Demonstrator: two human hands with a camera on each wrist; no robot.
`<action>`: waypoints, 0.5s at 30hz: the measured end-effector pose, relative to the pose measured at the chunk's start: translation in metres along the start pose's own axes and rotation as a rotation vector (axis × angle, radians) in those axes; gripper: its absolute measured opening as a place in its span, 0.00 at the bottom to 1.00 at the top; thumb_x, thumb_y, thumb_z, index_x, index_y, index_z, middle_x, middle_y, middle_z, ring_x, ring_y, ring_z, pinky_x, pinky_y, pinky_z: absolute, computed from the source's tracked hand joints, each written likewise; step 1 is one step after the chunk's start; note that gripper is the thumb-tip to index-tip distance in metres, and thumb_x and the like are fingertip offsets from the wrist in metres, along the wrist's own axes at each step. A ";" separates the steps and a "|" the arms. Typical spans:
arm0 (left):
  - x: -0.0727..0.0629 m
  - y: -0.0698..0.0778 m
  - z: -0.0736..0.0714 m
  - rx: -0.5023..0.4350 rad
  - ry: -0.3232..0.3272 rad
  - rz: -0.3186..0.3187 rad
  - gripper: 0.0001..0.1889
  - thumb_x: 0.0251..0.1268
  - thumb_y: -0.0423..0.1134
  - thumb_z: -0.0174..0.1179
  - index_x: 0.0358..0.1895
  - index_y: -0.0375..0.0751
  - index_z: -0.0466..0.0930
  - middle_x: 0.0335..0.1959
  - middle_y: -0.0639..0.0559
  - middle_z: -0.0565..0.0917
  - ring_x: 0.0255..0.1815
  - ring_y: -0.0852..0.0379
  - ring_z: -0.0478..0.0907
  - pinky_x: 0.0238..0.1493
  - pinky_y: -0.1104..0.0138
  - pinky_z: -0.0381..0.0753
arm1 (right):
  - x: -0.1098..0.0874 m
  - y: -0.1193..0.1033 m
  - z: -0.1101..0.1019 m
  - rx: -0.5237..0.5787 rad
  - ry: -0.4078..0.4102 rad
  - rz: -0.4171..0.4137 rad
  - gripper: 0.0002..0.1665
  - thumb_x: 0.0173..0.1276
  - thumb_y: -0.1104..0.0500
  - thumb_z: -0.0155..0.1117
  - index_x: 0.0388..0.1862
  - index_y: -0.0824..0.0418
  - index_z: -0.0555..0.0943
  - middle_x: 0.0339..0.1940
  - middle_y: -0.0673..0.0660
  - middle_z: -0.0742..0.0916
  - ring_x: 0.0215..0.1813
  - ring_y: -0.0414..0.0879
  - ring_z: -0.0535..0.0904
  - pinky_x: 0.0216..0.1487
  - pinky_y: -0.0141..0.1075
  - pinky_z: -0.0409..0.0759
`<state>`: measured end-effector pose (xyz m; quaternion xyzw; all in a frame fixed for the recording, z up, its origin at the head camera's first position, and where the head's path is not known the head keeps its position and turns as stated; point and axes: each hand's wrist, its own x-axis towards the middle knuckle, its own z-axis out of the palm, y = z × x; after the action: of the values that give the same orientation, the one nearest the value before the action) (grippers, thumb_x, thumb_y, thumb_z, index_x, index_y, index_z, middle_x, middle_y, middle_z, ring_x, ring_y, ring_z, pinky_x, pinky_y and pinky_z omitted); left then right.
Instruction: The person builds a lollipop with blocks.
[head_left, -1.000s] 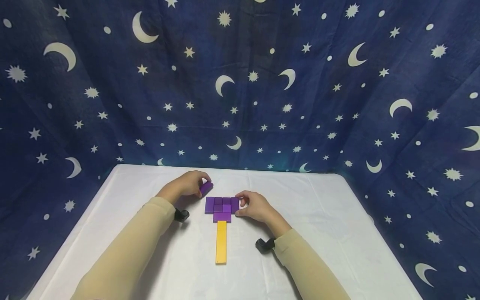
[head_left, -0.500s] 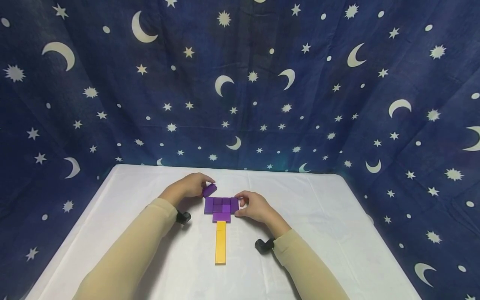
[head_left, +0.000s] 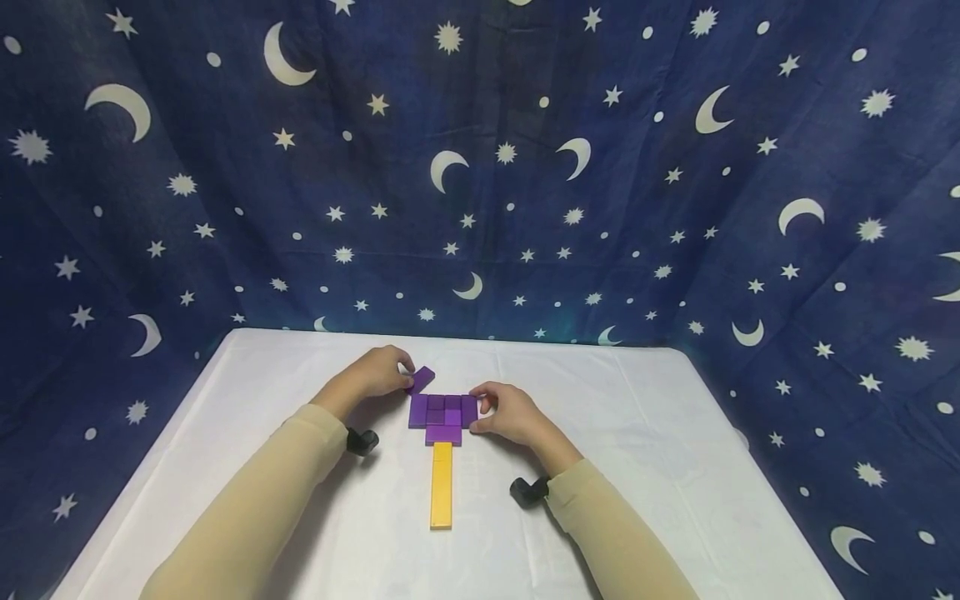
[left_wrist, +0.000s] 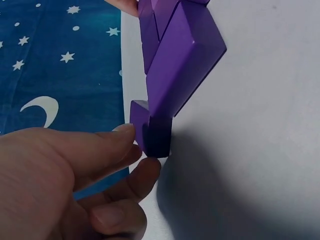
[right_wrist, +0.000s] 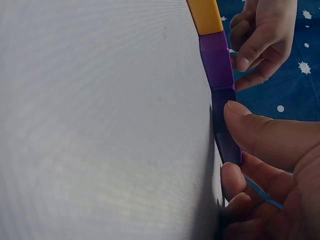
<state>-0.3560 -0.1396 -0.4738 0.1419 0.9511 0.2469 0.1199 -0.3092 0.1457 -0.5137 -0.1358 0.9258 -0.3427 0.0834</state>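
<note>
A group of purple blocks (head_left: 444,433) lies flat on the white-covered table, joined edge to edge. Just behind its left corner sits another purple block (head_left: 423,377), turned at an angle to the rest. My left hand (head_left: 378,372) has its thumb and fingertips at the near end of that angled block (left_wrist: 159,137). Thumb and a finger of my right hand (head_left: 512,413) span the ends of the group's rightmost purple block (head_left: 469,408); in the right wrist view the thumb rests on this dark-looking block (right_wrist: 223,112).
A long yellow strip (head_left: 442,487) extends from the group toward the front of the table (head_left: 637,517). A dark blue curtain (head_left: 495,192) with moons and stars hangs behind and beside the table. Black wrist cameras (head_left: 529,492) sit at both cuffs.
The angled purple block has shifted slightly right. The left hand moved right with it, then drew back a little left, its finger leaving the block's top. The right hand stays in place.
</note>
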 end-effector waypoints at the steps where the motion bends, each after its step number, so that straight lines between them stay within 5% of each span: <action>1: 0.000 0.001 0.001 -0.004 0.001 -0.001 0.15 0.72 0.41 0.67 0.57 0.39 0.89 0.61 0.38 0.88 0.65 0.38 0.82 0.72 0.42 0.76 | 0.000 0.000 0.000 0.002 0.001 0.002 0.35 0.55 0.57 0.87 0.62 0.53 0.86 0.34 0.48 0.83 0.41 0.45 0.77 0.52 0.44 0.74; 15: 0.007 0.000 0.010 -0.002 0.075 0.002 0.10 0.70 0.35 0.66 0.49 0.43 0.92 0.44 0.46 0.92 0.44 0.50 0.84 0.55 0.52 0.83 | 0.001 0.000 0.000 0.001 0.001 -0.002 0.35 0.54 0.57 0.87 0.63 0.53 0.86 0.35 0.49 0.83 0.40 0.45 0.76 0.52 0.43 0.73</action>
<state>-0.3596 -0.1332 -0.4831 0.1334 0.9546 0.2529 0.0841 -0.3097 0.1458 -0.5140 -0.1366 0.9255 -0.3435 0.0825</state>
